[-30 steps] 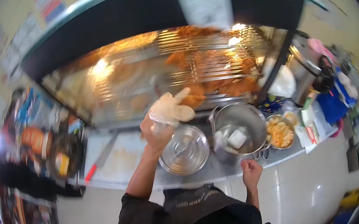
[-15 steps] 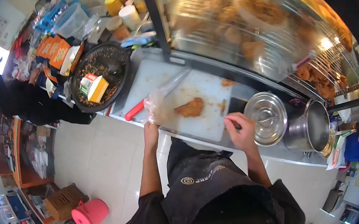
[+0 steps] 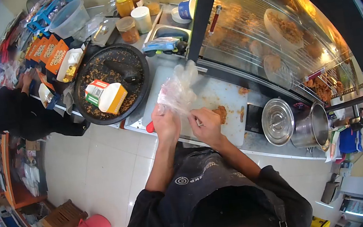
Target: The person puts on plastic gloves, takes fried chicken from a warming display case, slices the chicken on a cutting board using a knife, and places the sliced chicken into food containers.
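Note:
My left hand (image 3: pixel 166 122) is closed on a crumpled clear plastic glove (image 3: pixel 181 84), which spreads up and to the right from the fingers. Close beside it, my right hand (image 3: pixel 207 125) pinches the lower edge of the same glove. Below lies a white cutting board (image 3: pixel 234 129). A breaded piece of fried chicken (image 3: pixel 222 113) rests on it, partly hidden behind my right hand. The red handle of a knife (image 3: pixel 149 127) pokes out left of my left hand; the glove and hand cover much of the blade. Crumbs (image 3: pixel 241 115) lie toward the board's right side.
A round black tray (image 3: pixel 93 63) of crumbs holds a food carton (image 3: pixel 106 97). A glass display case (image 3: pixel 236 38) of fried food stands behind the board. Right are a metal lid (image 3: pixel 277 121) and steel pot (image 3: pixel 303 130). Another person (image 3: pixel 13 107) works at far left.
My right hand has moved left from the board's right edge to the glove. My left hand has risen with the glove over the board. The view has shifted slightly.

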Demonstrator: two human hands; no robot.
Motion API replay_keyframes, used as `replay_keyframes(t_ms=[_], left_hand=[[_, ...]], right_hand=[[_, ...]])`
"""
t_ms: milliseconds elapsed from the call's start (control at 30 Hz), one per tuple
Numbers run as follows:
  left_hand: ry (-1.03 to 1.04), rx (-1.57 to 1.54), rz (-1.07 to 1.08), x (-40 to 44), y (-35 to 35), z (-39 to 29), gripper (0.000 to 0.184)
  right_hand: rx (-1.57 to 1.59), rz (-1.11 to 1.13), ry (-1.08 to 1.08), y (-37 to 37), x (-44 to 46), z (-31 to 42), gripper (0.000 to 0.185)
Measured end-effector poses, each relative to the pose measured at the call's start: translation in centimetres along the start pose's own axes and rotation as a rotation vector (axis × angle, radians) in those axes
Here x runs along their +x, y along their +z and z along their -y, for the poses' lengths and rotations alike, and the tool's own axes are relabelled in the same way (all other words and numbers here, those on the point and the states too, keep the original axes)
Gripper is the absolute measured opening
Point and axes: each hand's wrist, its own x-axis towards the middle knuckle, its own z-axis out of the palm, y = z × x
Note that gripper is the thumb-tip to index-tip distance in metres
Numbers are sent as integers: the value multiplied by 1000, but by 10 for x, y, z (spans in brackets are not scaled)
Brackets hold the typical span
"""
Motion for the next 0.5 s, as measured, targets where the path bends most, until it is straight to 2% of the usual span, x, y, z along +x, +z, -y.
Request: replay_keyframes(t_ms=[33, 67, 167, 300, 367, 400, 500], left_hand=[[-48, -208, -5, 5, 1, -6, 37], [-91, -197, 72, 8, -2, -3, 43], [-220, -354, 85, 18, -4, 2, 47], [-174, -343, 200, 25, -11, -1, 49], [-225, -323, 145, 26, -10, -1, 44], [-253, -311, 118, 27, -10, -1, 42], [-91, -12, -40, 28, -22, 30, 32]], right_hand=[[1, -4, -29, 3, 1, 0, 19], [-1, -7, -62, 5, 3, -1, 18], [-33, -8, -121, 8, 11, -6, 17], [-77, -170, -113, 8, 32, 12, 17], [-98, -251, -93, 13, 46, 22, 17], [-106, -204, -85, 14, 47, 16, 17], [-110, -111, -87, 18, 46, 1, 18]])
